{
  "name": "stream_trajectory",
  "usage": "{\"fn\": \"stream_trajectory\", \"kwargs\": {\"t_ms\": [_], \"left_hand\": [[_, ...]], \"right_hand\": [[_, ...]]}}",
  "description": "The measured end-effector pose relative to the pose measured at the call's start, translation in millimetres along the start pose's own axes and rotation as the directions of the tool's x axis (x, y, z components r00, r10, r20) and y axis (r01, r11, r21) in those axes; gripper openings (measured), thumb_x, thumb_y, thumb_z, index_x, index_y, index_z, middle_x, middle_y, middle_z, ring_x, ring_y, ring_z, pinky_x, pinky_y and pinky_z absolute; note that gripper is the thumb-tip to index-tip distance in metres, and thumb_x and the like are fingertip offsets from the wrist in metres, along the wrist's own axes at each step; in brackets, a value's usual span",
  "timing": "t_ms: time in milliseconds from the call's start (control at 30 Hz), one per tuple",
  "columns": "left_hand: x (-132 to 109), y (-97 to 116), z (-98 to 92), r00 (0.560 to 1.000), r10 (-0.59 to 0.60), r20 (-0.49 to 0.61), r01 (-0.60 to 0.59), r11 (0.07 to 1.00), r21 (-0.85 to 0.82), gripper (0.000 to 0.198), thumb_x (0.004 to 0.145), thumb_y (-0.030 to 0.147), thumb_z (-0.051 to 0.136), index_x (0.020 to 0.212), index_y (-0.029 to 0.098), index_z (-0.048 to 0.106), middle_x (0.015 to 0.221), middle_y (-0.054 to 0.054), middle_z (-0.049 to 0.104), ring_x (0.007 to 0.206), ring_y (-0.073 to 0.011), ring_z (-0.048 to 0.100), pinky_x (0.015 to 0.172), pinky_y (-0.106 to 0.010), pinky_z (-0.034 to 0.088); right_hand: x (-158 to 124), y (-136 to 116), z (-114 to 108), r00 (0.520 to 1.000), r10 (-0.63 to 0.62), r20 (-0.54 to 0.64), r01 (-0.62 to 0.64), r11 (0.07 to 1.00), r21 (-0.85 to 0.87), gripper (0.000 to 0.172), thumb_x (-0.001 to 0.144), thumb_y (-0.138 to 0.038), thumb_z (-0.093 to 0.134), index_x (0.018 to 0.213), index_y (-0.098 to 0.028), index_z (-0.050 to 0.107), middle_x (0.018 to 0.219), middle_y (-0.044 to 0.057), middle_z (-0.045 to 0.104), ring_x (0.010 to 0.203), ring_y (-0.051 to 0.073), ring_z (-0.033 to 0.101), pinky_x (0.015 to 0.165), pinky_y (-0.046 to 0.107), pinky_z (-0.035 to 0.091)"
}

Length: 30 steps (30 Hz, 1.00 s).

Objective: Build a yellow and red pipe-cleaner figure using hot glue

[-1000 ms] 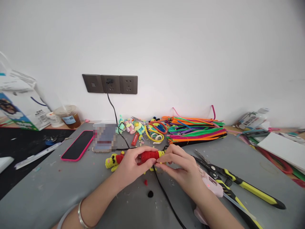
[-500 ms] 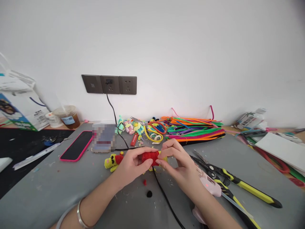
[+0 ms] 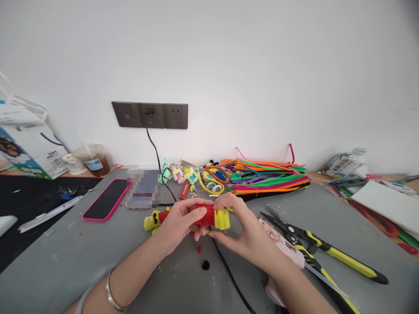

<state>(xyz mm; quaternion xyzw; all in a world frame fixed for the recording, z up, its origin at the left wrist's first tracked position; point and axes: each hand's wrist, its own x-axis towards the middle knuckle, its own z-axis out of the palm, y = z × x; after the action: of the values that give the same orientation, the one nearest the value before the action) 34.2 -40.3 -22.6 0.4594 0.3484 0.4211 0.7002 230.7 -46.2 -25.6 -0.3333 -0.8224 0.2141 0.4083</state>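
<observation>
Both my hands hold a small fuzzy figure (image 3: 212, 216) with a red body and a yellow end, just above the grey table (image 3: 98, 257). My left hand (image 3: 178, 224) pinches its red part from the left. My right hand (image 3: 242, 229) grips the yellow end, fingers curled round it. A second little yellow and red fuzzy piece (image 3: 153, 220) lies on the table just left of my left hand. Below the hands lie a tiny red pompom (image 3: 198, 249) and a black pompom (image 3: 205, 264).
A black cable (image 3: 229, 272) runs from the wall socket (image 3: 150, 115) under my hands. Yellow-handled pliers (image 3: 327, 255) and a pink glue gun (image 3: 284, 246) lie right. A heap of coloured pipe cleaners (image 3: 268, 179), small craft figures (image 3: 183, 174), a pink-cased phone (image 3: 105, 199) and a drink cup (image 3: 93, 160) sit behind.
The figure has been turned in my hands, and its yellow end now shows on the right. My right hand has shifted from pinching near the red body to gripping that yellow end.
</observation>
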Motion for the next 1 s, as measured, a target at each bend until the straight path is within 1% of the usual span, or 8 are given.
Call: {"fn": "stream_trajectory", "kwargs": {"t_ms": [100,200,333,500,633,733,867,1000], "left_hand": [[0,-1,-0.1,0.997,-0.054,0.053,0.058,0.996,-0.07,0.037,0.08,0.046,0.076,0.099,0.015,0.071,0.068,0.0,0.062,0.048,-0.0066,0.054,0.042,-0.017,0.039],[0,-3,-0.4,0.992,-0.073,0.1,0.084,0.99,-0.112,0.033,0.084,0.046,0.073,0.098,0.018,0.066,0.069,0.001,0.062,0.05,-0.0073,0.056,0.044,-0.017,0.041],[-1,-5,-0.5,0.988,-0.087,0.128,0.096,0.993,-0.066,0.033,0.087,0.049,0.07,0.098,0.019,0.063,0.076,-0.001,0.065,0.063,-0.0113,0.063,0.053,-0.02,0.047],[-2,-1,1.1,0.996,0.061,0.063,-0.071,0.98,0.183,0.027,0.088,0.043,0.07,0.098,0.018,0.066,0.09,-0.004,0.069,0.086,-0.0156,0.067,0.075,-0.024,0.051],[-2,2,3.0,0.979,0.194,0.066,-0.205,0.944,0.259,0.022,0.087,0.036,0.07,0.1,0.019,0.069,0.103,-0.007,0.074,0.102,-0.0214,0.068,0.089,-0.03,0.053],[-2,-1,3.1,0.977,0.192,0.094,-0.211,0.941,0.266,0.025,0.087,0.035,0.069,0.107,0.018,0.07,0.11,-0.01,0.074,0.106,-0.024,0.068,0.094,-0.035,0.054],[-1,-9,1.1,0.982,0.164,0.09,-0.182,0.95,0.254,0.042,0.079,0.032,0.079,0.117,0.019,0.067,0.116,-0.011,0.07,0.108,-0.0251,0.064,0.085,-0.034,0.058],[2,-12,-2.2,0.979,0.196,0.057,-0.205,0.944,0.257,0.036,0.081,0.03,0.077,0.114,0.018,0.068,0.109,-0.01,0.071,0.103,-0.0229,0.065,0.09,-0.035,0.055]], "right_hand": [[-1,0,1,0.997,0.076,0.003,-0.076,0.994,0.078,0.032,0.085,-0.015,0.07,0.108,-0.028,0.05,0.101,0.001,0.059,0.092,0.019,0.057,0.081,0.03,0.046],[0,0,3,0.99,0.142,-0.023,-0.135,0.97,0.201,0.026,0.084,-0.021,0.073,0.101,-0.026,0.053,0.094,-0.001,0.058,0.086,0.018,0.055,0.077,0.027,0.046],[1,3,5,0.959,0.281,-0.03,-0.25,0.893,0.374,0.028,0.081,-0.032,0.078,0.099,-0.024,0.058,0.091,0.0,0.059,0.081,0.017,0.057,0.072,0.026,0.046],[5,4,3,0.937,0.348,-0.002,-0.308,0.832,0.461,0.034,0.076,-0.049,0.08,0.082,-0.02,0.062,0.078,0.0,0.062,0.074,0.017,0.056,0.068,0.028,0.045],[8,3,2,0.916,0.401,0.015,-0.357,0.798,0.486,0.039,0.07,-0.053,0.084,0.079,-0.02,0.064,0.074,0.001,0.064,0.071,0.018,0.057,0.066,0.028,0.046],[9,5,3,0.896,0.443,-0.004,-0.374,0.762,0.528,0.041,0.066,-0.051,0.087,0.078,-0.02,0.064,0.073,0.001,0.065,0.069,0.017,0.057,0.064,0.028,0.047],[9,9,7,0.876,0.481,0.044,-0.406,0.683,0.608,0.04,0.064,-0.048,0.089,0.079,-0.02,0.063,0.07,-0.001,0.063,0.062,0.014,0.055,0.055,0.025,0.047],[10,11,9,0.859,0.498,0.117,-0.436,0.592,0.677,0.042,0.062,-0.044,0.091,0.083,-0.02,0.063,0.072,-0.001,0.063,0.059,0.012,0.053,0.046,0.022,0.045]]}}
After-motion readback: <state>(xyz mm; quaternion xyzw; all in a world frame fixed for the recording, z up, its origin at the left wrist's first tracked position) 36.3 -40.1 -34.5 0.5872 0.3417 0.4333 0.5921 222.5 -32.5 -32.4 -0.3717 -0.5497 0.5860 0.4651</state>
